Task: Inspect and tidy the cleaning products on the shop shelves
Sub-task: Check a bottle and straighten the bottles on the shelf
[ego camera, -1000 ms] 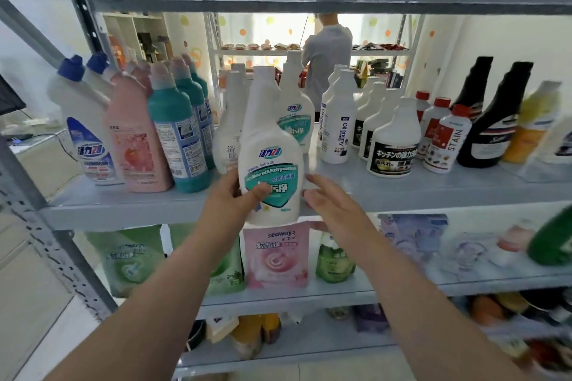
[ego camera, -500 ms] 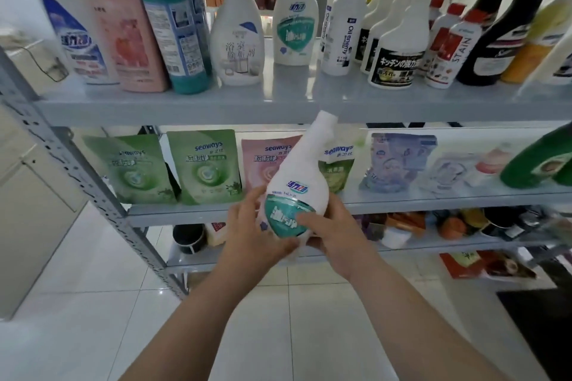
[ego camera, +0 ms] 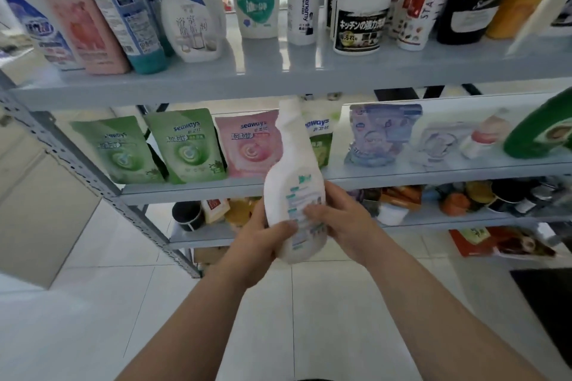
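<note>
White bottle (ego camera: pixel 292 182) at centre of frame, in front of the middle shelf (ego camera: pixel 433 172), neck up, back label toward me. My left grip (ego camera: pixel 258 240) wraps its lower left side and my right grip (ego camera: pixel 343 219) clasps the right side, both thumbs lying on the label. Refill pouches (ego camera: pixel 185 145) stand on that shelf behind it

Two arms in shot: the left forearm (ego camera: pixel 198 318) and the right forearm (ego camera: pixel 433 303), both bare from the wrist down to the bottom edge of the view. The left hand (ego camera: pixel 260 238) and right hand (ego camera: pixel 343 219) are bare as well. Between the arms at the bottom edge sits a dark sliver (ego camera: pixel 306 379), too small to identify.
</note>
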Motion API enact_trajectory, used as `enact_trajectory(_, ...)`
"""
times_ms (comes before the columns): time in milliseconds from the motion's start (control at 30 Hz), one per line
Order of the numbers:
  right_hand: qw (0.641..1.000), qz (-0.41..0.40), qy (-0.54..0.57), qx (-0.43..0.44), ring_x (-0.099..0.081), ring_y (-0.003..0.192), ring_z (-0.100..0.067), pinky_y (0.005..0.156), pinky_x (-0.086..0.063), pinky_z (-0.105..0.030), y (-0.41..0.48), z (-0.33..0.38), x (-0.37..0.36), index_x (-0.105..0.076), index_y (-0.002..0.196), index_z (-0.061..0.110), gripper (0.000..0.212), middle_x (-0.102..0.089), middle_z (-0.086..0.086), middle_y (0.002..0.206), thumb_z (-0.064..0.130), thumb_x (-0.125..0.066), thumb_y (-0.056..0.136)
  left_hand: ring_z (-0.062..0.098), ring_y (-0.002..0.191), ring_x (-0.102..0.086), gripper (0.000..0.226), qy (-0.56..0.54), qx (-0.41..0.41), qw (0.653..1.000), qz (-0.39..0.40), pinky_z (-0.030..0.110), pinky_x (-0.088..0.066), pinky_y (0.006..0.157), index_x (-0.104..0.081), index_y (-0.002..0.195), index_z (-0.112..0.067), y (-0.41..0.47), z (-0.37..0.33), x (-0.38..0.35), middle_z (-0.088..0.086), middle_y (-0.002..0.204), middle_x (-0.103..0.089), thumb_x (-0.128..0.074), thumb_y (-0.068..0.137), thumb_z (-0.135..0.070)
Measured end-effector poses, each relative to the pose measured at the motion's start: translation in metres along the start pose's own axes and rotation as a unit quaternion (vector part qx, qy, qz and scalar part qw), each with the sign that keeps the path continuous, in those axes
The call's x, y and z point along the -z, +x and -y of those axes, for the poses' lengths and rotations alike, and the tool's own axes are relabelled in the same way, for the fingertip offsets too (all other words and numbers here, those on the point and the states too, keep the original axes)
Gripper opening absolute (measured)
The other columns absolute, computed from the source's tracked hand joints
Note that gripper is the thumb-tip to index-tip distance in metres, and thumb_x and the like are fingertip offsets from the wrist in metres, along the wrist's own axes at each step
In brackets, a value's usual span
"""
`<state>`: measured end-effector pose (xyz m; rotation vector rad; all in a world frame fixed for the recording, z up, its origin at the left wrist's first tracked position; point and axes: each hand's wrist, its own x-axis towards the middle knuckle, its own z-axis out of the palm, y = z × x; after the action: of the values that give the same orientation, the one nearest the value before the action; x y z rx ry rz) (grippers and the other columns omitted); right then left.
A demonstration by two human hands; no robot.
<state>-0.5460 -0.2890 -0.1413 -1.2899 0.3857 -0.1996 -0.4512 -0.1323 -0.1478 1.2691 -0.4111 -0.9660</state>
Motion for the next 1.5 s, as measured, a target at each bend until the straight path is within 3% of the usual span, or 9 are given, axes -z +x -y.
enact_trajectory(233, 0.995, -0.048, 0.09, 0.002, -0.067, 0.081, -0.01, 0.07, -0.055, -0.029, -0.021, 0.013, 0.046, -0.062, 0.106, 0.015, 0.012, -0.069, 0.003, 0.094, 0.018, -0.066, 0.095, 0.027, 0.076, -0.072, 0.036, -0.11, 0.105, 0.97, -0.188, 0.036, -0.056, 0.054, -0.063, 0.118, -0.017, 0.0, 0.008, -0.069, 0.007, 0.092, -0.076, -0.047, 0.102, -0.044)
enact_trajectory(333, 0.996, 0.007, 0.083, -0.043, -0.065, 0.11, -0.022, 0.079, -0.053, -0.038, -0.029, 0.01, 0.053, -0.058, 0.133, 0.021, 0.058, -0.069, -0.005, 0.124, 0.048, -0.076, 0.085, 0.027, 0.064, -0.066, 0.053, -0.179, 0.186, 0.963, -0.078, 0.015, -0.032, 0.037, -0.06, 0.118, -0.017, -0.008, 0.013, -0.093, 0.007, 0.084, -0.068, -0.041, 0.098, -0.062)
enact_trajectory(433, 0.991, 0.051, 0.103, -0.072, -0.065, 0.103, -0.025, 0.064, -0.05, -0.037, -0.041, 0.007, 0.062, -0.048, 0.142, 0.033, 0.075, -0.066, -0.006, 0.121, 0.051, -0.079, 0.076, 0.031, 0.065, -0.067, 0.07, -0.183, 0.223, 0.957, -0.02, 0.018, -0.038, 0.039, -0.057, 0.122, -0.013, -0.017, 0.024, -0.111, 0.012, 0.089, -0.065, -0.054, 0.082, -0.069)
enact_trajectory(667, 0.997, -0.069, 0.034, -0.014, -0.07, 0.106, -0.021, 0.086, -0.062, -0.042, -0.056, 0.009, 0.077, -0.056, 0.116, 0.044, 0.057, -0.068, 0.003, 0.116, 0.01, -0.083, 0.079, 0.034, 0.105, -0.072, 0.073, 0.006, 0.099, 0.992, -0.072, 0.059, -0.059, 0.086, -0.052, 0.137, -0.023, -0.025, 0.04, -0.116, 0.011, 0.118, -0.074, -0.062, 0.077, -0.064)
enact_trajectory(867, 0.999, -0.038, 0.027, 0.015, -0.072, 0.105, -0.026, 0.088, -0.061, -0.051, -0.069, 0.013, 0.078, -0.072, 0.104, 0.042, 0.042, -0.072, 0.003, 0.108, 0.007, -0.079, 0.082, 0.031, 0.104, -0.073, 0.058, 0.01, 0.075, 0.992, -0.097, 0.054, -0.059, 0.089, -0.057, 0.13, -0.022, -0.029, 0.051, -0.104, 0.008, 0.113, -0.076, -0.07, 0.082, -0.051)
enact_trajectory(1033, 0.997, 0.021, -0.038, 0.056, -0.068, 0.11, -0.023, 0.088, -0.059, -0.042, -0.071, 0.011, 0.064, -0.069, 0.106, 0.044, 0.05, -0.07, 0.003, 0.112, 0.021, -0.092, 0.067, 0.028, 0.107, -0.071, 0.077, 0.168, 0.015, 0.982, -0.084, 0.048, -0.059, 0.09, -0.065, 0.121, -0.026, -0.024, 0.051, -0.077, 0.003, 0.111, -0.076, -0.094, 0.051, -0.035)
enact_trajectory(1200, 0.984, -0.028, -0.156, 0.08, -0.065, 0.11, -0.022, 0.1, -0.054, -0.054, -0.058, 0.03, 0.037, -0.061, 0.097, 0.058, 0.023, -0.068, 0.011, 0.107, 0.061, -0.068, 0.076, 0.005, 0.09, -0.064, 0.066, 0.362, -0.044, 0.91, -0.199, 0.019, -0.05, 0.068, -0.056, 0.118, -0.039, -0.034, 0.04, -0.04, -0.019, 0.096, -0.066, -0.094, 0.064, -0.031)
enact_trajectory(1300, 0.94, -0.092, -0.299, 0.134, -0.063, 0.095, -0.017, 0.083, -0.058, -0.049, -0.045, 0.051, 0.014, -0.052, 0.104, 0.042, 0.023, -0.059, 0.009, 0.095, 0.061, -0.052, 0.092, 0.012, 0.091, -0.06, 0.071, 0.425, -0.076, 0.871, -0.235, 0.03, -0.049, 0.074, -0.058, 0.126, -0.036, -0.042, 0.031, -0.02, -0.017, 0.1, -0.063, -0.093, 0.065, -0.039)
enact_trajectory(1500, 0.713, -0.102, -0.685, 0.111, -0.058, 0.086, -0.027, 0.07, -0.044, -0.035, -0.014, 0.101, -0.034, -0.059, 0.1, 0.017, 0.041, -0.06, -0.005, 0.088, 0.045, -0.029, 0.108, 0.011, 0.092, -0.06, 0.067, 0.481, -0.09, 0.846, -0.211, 0.033, -0.05, 0.075, -0.056, 0.126, -0.04, -0.052, -0.005, 0.031, -0.02, 0.1, -0.061, -0.088, 0.067, -0.047)
